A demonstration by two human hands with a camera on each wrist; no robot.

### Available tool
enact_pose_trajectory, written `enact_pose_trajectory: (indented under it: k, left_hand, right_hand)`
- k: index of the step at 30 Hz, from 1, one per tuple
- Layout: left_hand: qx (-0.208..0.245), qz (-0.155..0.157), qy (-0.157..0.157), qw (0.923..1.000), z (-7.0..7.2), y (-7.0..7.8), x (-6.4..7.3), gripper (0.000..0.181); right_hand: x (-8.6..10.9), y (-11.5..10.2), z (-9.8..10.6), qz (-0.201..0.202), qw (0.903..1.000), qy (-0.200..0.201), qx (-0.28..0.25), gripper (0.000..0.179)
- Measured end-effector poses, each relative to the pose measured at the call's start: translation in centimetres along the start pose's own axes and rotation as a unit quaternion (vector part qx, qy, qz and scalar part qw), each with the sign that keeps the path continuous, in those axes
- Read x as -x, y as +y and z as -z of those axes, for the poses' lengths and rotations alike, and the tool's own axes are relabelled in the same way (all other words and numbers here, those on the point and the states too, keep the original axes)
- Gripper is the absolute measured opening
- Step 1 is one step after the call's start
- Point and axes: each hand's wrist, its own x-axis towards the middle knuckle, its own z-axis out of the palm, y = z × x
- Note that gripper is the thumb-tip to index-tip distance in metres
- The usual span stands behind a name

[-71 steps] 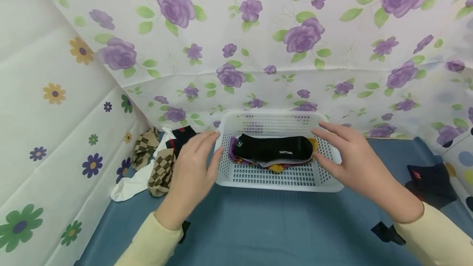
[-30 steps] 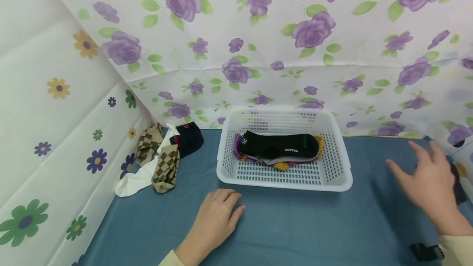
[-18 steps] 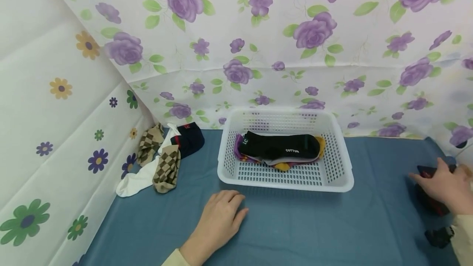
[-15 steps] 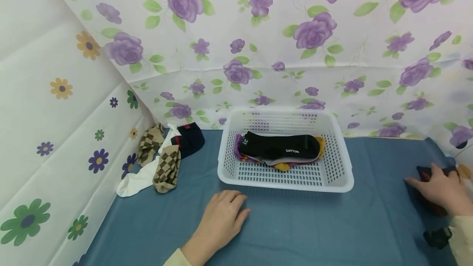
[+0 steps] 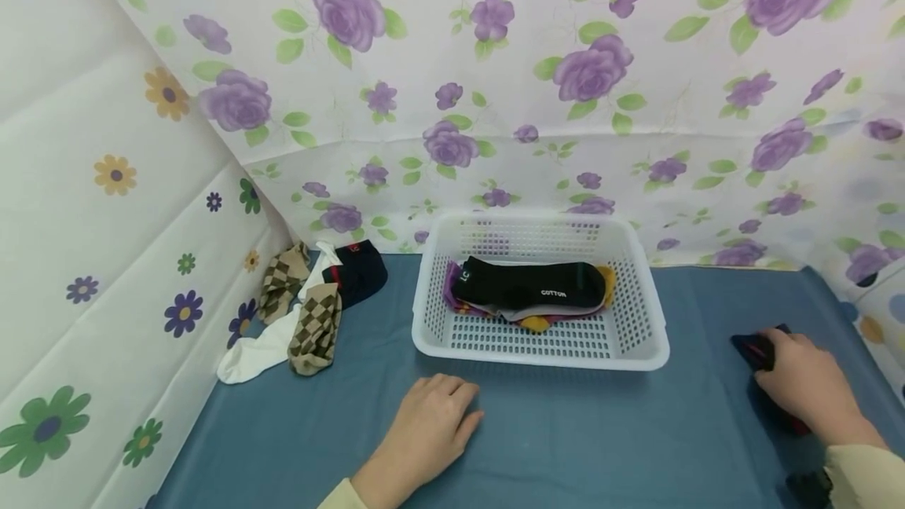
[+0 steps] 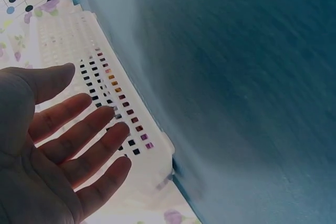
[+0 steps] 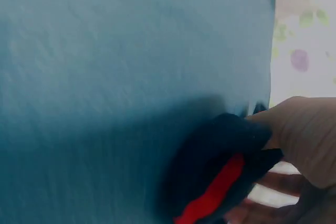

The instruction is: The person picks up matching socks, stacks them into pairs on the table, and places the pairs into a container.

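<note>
My right hand grips a dark navy sock at the right side of the blue cloth. In the right wrist view, a red stripe shows on this folded sock, which is pinched between thumb and fingers. My left hand rests in front of the basket with loosely bent fingers. The left wrist view shows its palm and fingers holding nothing. A white perforated basket stands at the back middle. Inside lies a black sock marked COTTON, on top of purple and yellow ones.
Left of the basket lie several socks: checkered brown, white and navy with a red stripe. A flowered sheet hangs behind, and another covering rises at left. Blue cloth spreads across the surface.
From beside the basket, my right hand moved right, took hold of the navy sock and brought it leftward. My left hand came down onto the cloth in front of the basket.
</note>
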Motion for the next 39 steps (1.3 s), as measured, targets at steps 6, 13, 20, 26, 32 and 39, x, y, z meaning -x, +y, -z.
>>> enact_pose_trajectory:
  k: [6, 13, 20, 26, 32, 39]
  left_hand:
    - [0.011, -0.012, -0.012, 0.9998, 0.5, 0.6, -0.1, 0.026]
    - [0.054, -0.031, 0.033, 0.9975, 1.5, 1.0, -0.8, 0.020]
    - [0.079, -0.052, 0.061, 0.9936, 2.7, 1.8, -1.8, 0.019]
    - [0.095, -0.059, 0.082, 0.9903, 4.0, 2.7, -2.9, 0.025]
    - [0.099, -0.080, 0.147, 0.9809, 5.3, 3.5, -4.4, 0.054]
    - [0.076, -0.125, 0.124, 0.9814, 5.8, 4.4, -5.6, 0.086]
  right_hand:
    - [1.3, -2.5, 1.4, 0.040, 0.9970, -0.004, -0.067, 0.058]
    - [4.1, -8.0, 5.3, 0.103, 0.9853, 0.077, -0.112, 0.043]
    - [7.8, -14.6, 8.9, 0.222, 0.9520, 0.168, -0.127, 0.037]
    - [10.0, -19.1, 9.1, 0.344, 0.9084, 0.197, -0.133, 0.043]
    - [11.2, -22.4, 8.1, 0.480, 0.8410, 0.183, -0.169, 0.041]
    - [11.4, -24.7, 6.6, 0.554, 0.7968, 0.152, -0.188, 0.040]
